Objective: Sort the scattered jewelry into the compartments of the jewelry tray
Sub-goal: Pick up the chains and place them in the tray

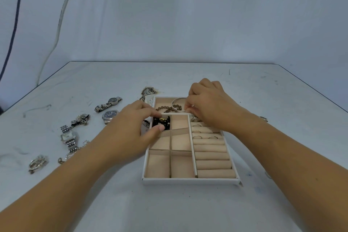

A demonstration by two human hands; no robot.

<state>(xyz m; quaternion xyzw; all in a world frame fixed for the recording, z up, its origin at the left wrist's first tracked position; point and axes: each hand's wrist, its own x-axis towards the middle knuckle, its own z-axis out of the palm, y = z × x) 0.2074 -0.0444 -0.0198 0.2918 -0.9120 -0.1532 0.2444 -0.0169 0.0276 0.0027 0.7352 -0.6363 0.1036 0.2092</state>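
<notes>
Two hands work over the tray [188,181], which lies on the table [188,209] in front of the person. The left hand [131,128] reaches in from the left side. Its thumb and bent fingers close from two sides on a black bead bracelet [162,123]. This bracelet sits in the far left one of the six small compartments, and a part of it hangs over the left wall.

The right hand [205,103] is at the far end of the tray, with fingers curled. Its fingertips pinch the right edge of a silver bangle [177,105]. The bangle lies in the long compartment along the far side, and it leans a little on the divider. In the same compartment, just beside the bangle, there is a brown bead bracelet [163,108].

On the right side of the tray there are padded rolls [212,164] in a row. Several thin rings [197,137] stand in the slots between the far rolls. The near rolls carry nothing.

More jewelry is scattered on the table at the left, well apart from the tray:
- two round watches [110,102], near each other
- a square watch [68,138] with a metal band
- a silver brooch [37,163], near the table edge

A tangled necklace [148,91] lies just beyond the far left corner of the tray.
</notes>
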